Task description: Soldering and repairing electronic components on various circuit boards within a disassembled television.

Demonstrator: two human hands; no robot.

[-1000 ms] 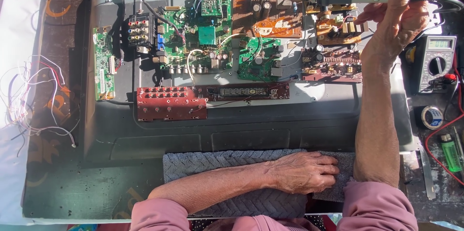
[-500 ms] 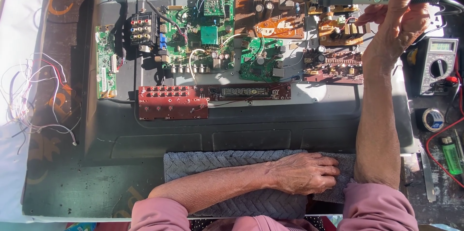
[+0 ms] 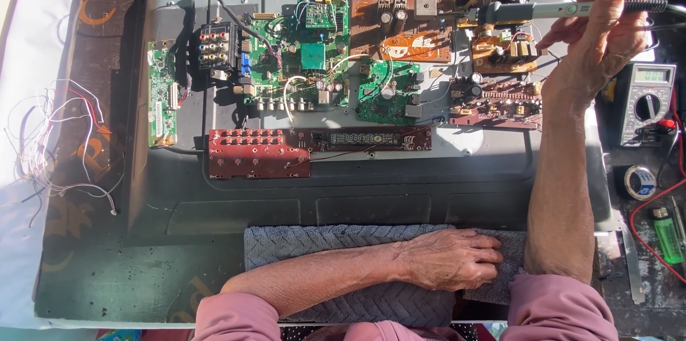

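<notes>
The right hand (image 3: 600, 37) was clamped around a soldering iron (image 3: 564, 9), a slim pale-green tool with a black grip, held level over the far right corner of the grey metal chassis (image 3: 443, 169). Its dark tip lay at the far edge of the brown power board (image 3: 407, 27), near the smaller brown board (image 3: 504, 52) beside it. The left hand (image 3: 454, 259) held nothing; it rested palm down, fingers loosely together, on a grey folded towel (image 3: 343, 248) at the near edge of the chassis.

By the look of it, the step in hand was touching the iron to a joint on 1 of those boards. The next move seemed to call for a steady, small lowering of the tip, with the wrist kept clear of the tall parts around it.

The exact spot under the tip was too small to make out, and I could not tell whether it touched the board or hovered above it. The iron's cord ran off the right edge. The right forearm covered part of the chassis side wall. The multimeter (image 3: 647, 102), the tape roll (image 3: 639, 182) and a green lighter (image 3: 668, 235) sat on the counter (image 3: 71, 269) at its right edge, the lighter partly cut off. No solder wire was visible.
</notes>
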